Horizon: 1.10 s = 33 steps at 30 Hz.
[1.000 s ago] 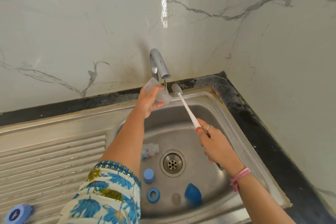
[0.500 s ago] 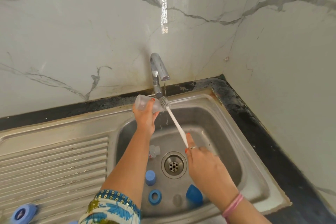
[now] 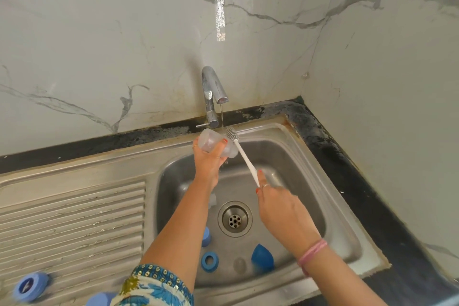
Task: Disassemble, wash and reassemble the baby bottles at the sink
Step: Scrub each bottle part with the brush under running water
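My left hand (image 3: 207, 160) grips a clear baby bottle (image 3: 211, 143) lying sideways just under the tap (image 3: 213, 93). My right hand (image 3: 280, 208) holds the white handle of a bottle brush (image 3: 244, 156); its grey bristle head sits at the bottle's mouth, beside a thin stream of water. In the sink basin (image 3: 310, 181) lie a blue ring (image 3: 210, 261), a blue cap (image 3: 262, 258), a small blue piece (image 3: 206, 236), a clear teat (image 3: 239, 264) and a clear part (image 3: 212, 200) mostly hidden behind my left arm.
A ribbed steel drainboard (image 3: 74, 226) spreads to the left, with a light blue lid (image 3: 31, 287) and another blue piece (image 3: 100, 299) at its front edge. The drain (image 3: 234, 218) is in the basin's middle. Black counter (image 3: 347, 169) and marble walls close the corner.
My left hand lowered and turned the bottle sideways under the tap. My right hand brought the brush head to the bottle's mouth, and the brush now points more steeply.
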Available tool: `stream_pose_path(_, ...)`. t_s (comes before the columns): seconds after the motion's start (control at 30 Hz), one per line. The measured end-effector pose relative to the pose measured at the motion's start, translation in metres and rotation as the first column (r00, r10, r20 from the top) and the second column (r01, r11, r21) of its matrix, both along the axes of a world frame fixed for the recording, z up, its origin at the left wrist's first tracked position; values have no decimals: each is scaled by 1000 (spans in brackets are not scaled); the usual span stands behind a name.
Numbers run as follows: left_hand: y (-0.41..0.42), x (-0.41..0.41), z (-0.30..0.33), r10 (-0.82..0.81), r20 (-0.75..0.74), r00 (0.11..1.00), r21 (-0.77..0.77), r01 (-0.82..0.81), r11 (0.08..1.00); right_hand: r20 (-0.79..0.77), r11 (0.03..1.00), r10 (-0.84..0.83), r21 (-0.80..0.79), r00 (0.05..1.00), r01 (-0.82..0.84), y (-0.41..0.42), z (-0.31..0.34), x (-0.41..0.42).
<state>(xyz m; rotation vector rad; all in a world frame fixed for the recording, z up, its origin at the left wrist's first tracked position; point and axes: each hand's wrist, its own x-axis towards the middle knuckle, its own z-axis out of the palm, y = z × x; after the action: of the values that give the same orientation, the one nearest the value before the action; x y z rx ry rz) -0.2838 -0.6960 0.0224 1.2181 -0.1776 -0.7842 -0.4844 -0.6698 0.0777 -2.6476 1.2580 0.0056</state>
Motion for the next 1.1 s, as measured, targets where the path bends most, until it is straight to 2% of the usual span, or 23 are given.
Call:
stream_pose_path(0.07,1,-5,-1,-25,25,999,-2,25,1000,1,1000,4,9,1000,-4,-7,5,6)
stream_pose_path(0.23,2,12,9,112,0,994,6,-112,994,10,1000,17,-10,1000,-17,19,9,-1)
stream_pose_path(0.33,6,20,13,190,-96,977,-27,-193,981,18,1000,12,10,1000,-13,34,12,-4)
stream_pose_path(0.47,7,26,14,84,-118,989,-33,-89,995,51,999,40,32,998,-42,21,11,1)
stream_pose_path(0.63,6,16,13,-19,-234,972,-75,1,997,126,986,6,163,992,-26,0,15,11)
stream_pose_path(0.73,-3,7,19,106,-295,950,-54,-127,990,146,978,7,207,989,-37,0,18,10)
stream_pose_path(0.83,-13,8,27,275,-314,909,52,-272,961,168,975,30,211,985,-66,12,19,7)
stream_pose_path(0.9,-18,7,30,291,-304,907,83,-279,957,181,978,17,203,983,-55,18,19,5)
stream_pose_path(1.1,-26,6,23,312,-337,888,6,-329,944,221,978,3,204,975,-49,33,25,-2)
